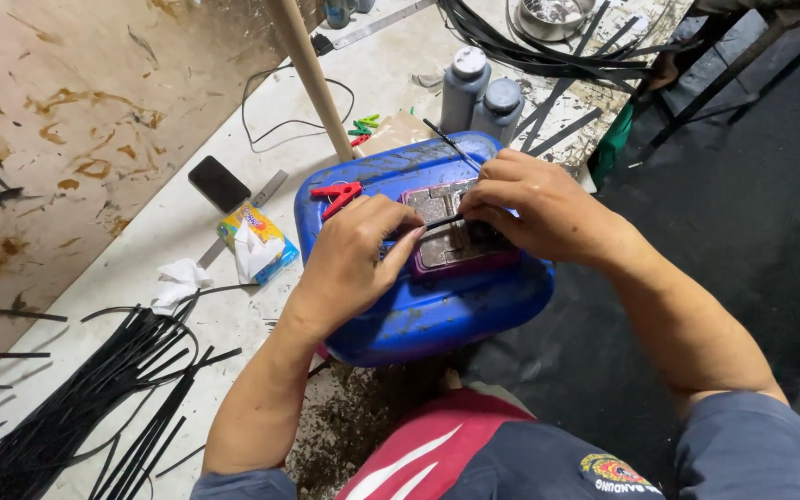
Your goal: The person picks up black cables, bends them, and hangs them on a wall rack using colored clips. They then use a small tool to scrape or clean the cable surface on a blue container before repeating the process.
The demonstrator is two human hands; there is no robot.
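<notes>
Both hands pinch one thin black strip [443,221], each grip clenched on an end: the left hand [356,255] holds the near end between thumb and forefinger, and the right hand [534,208] presses the far end down with its fingertips. The strip lies across a metal block [443,243] with a purple rim, which sits on top of a blue jerrycan [418,306] laid on its side. Held taut from both ends, the strip seems kept flat and lined up against the block, and the jerrycan serves as a raised rest close to the body.

A second black strip [451,143] sticks out past the right hand toward two grey bottles [480,97]. Red clothes pegs [337,195] lie on the jerrycan just left of the block, and green pegs [362,126] lie beyond it. A wooden pole [312,74] rises just behind the jerrycan, near the left hand's side. On the bench [178,231] lie a dark phone [218,182], a tissue pack [257,243], a crumpled tissue [178,281] and a metal ruler [374,25]. A heap of black strips [94,398] spreads at the near left, and more strips [548,51] pile at the far end beside a metal bowl [550,14].
</notes>
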